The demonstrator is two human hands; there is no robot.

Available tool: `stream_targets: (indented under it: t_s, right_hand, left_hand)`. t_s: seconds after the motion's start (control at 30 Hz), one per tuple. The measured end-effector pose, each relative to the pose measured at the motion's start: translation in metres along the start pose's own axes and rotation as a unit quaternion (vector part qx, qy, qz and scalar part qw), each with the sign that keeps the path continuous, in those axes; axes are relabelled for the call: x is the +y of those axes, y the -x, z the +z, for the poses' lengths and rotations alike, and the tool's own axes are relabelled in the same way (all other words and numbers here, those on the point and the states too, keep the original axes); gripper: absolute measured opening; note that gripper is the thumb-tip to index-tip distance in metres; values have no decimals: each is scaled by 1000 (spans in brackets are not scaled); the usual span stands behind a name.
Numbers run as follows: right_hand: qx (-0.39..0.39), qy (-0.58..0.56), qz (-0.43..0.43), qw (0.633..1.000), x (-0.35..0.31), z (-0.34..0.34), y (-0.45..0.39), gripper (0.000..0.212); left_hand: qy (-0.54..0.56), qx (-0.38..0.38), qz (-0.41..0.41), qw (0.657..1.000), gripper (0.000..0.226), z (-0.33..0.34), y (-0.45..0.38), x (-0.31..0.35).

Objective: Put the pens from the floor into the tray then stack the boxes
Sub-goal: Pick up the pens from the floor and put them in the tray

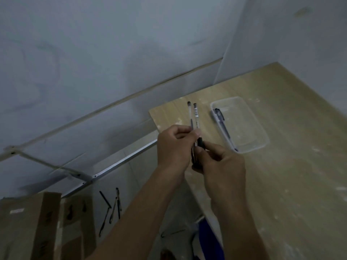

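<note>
**Pens sorted in hand beside the tray**

Left fingers (195, 132) pinching two clear pens (194, 115) near their middles, tips standing up and away, side by side. Right fingers (207, 147) curled round the dark lower ends of the same bundle (198, 147), thumb across the barrels. Held in both hands, probably to square the pens up or peel one off before dropping it in; exact count inside the grip not readable.

Left hand (173, 147) and right hand (223, 164) meeting just left of the tray (261, 145), above the near-left corner of the surface (281, 184). Hands kept close to the tray, so the drop should need only a short carry to the right.

Tray clear, lying flat on the surface, one pen (222, 122) already inside along its left wall.

Well down and left of the tray, on the floor (135, 177): several dark pens (112, 207) lying loose, another thin dark thing (172, 232) nearer the forearms, too dim to name. Further left of those, cardboard boxes (47, 222), standing side by side, not yet stacked.

Judged as early in the job: more pens to fetch, boxes untouched.
</note>
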State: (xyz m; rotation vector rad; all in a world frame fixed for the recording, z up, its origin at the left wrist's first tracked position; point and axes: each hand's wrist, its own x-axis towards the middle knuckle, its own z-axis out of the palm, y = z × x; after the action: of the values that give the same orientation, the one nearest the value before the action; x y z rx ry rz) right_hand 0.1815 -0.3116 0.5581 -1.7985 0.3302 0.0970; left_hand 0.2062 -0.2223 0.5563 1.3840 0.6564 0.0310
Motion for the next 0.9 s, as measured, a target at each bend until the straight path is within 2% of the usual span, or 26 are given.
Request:
stream_targets:
  t_s: [0.13, 0.2, 0.3, 0.47, 0.67, 0.8, 0.9]
  right_hand:
    - [5, 21, -3, 1000, 1, -40, -41, 16]
    - [32, 42, -2, 999, 1, -63, -66, 16]
    - [64, 61, 11, 996, 6, -84, -100, 17]
    - [43, 152, 17, 987, 18, -84, -132, 15]
    - [0, 336, -55, 940, 24, -76, -144, 23]
    - [-17, 376, -60, 924, 27, -77, -148, 35]
    - [-15, 385, -73, 920, 28, -77, -151, 32]
  left_hand:
    - [-18, -78, -44, 996, 19, 30, -4, 3]
    - [-42, -101, -41, 993, 17, 35, -9, 2]
    - [-66, -93, -35, 993, 28, 37, -18, -6]
    - [-86, -84, -29, 992, 36, 49, -27, -22]
    - [-93, -103, -25, 990, 41, 61, -33, -32]
    - [-110, -105, -19, 988, 48, 67, -36, -37]
    - [-130, -89, -43, 987, 35, 79, -42, -34]
